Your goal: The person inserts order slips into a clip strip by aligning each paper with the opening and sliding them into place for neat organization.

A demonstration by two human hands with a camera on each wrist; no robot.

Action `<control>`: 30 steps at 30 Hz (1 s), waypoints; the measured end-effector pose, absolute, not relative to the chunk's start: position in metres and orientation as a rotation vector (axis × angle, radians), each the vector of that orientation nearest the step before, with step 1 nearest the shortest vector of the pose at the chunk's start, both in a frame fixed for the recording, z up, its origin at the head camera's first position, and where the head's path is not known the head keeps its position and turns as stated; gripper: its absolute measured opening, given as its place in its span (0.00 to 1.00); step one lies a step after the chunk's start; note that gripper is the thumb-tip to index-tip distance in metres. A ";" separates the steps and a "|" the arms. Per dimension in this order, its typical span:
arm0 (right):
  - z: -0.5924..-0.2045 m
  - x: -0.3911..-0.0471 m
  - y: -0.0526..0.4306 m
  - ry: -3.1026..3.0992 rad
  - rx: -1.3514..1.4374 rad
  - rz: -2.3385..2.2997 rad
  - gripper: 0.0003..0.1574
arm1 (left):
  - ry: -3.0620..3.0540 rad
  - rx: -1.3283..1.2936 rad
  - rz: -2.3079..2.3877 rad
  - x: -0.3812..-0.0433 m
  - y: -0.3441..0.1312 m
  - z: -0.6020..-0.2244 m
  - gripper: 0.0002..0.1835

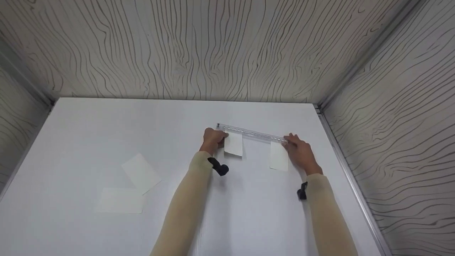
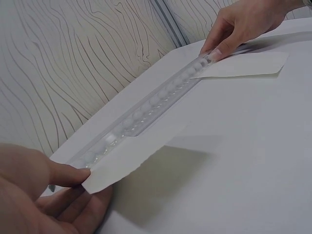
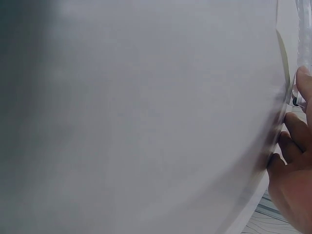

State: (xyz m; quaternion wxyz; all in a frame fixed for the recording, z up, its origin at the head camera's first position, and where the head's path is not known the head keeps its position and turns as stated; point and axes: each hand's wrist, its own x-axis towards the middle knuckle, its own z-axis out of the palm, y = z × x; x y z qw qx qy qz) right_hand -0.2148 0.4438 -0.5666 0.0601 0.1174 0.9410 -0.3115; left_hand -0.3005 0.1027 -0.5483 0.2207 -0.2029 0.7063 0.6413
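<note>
A long, clear plastic strip point(image 1: 255, 135) with a row of round shapes along it point(image 2: 161, 100) is stretched between both hands, slanting down to the right in the head view. My left hand point(image 1: 212, 138) pinches its left end between thumb and fingers, together with the corner of a white paper piece point(image 1: 233, 145). That paper juts out from the strip and casts a shadow on the table. At the other end, my right hand point(image 1: 301, 154) pinches the strip beside a second white paper piece point(image 1: 279, 157). The right wrist view catches only part of the right hand point(image 3: 295, 180) at its edge.
Two more white paper pieces, an upper one point(image 1: 140, 172) and a lower one point(image 1: 121, 201), lie overlapping on the white table point(image 1: 89, 142) at left. Wood-grain patterned panels point(image 1: 185, 49) stand behind and at both sides. A metal rail point(image 1: 352, 174) runs along the table's right edge.
</note>
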 end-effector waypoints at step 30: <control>-0.568 -0.213 0.445 2.853 0.331 -0.996 0.34 | 1.937 -0.552 1.754 -0.298 0.121 -0.549 0.22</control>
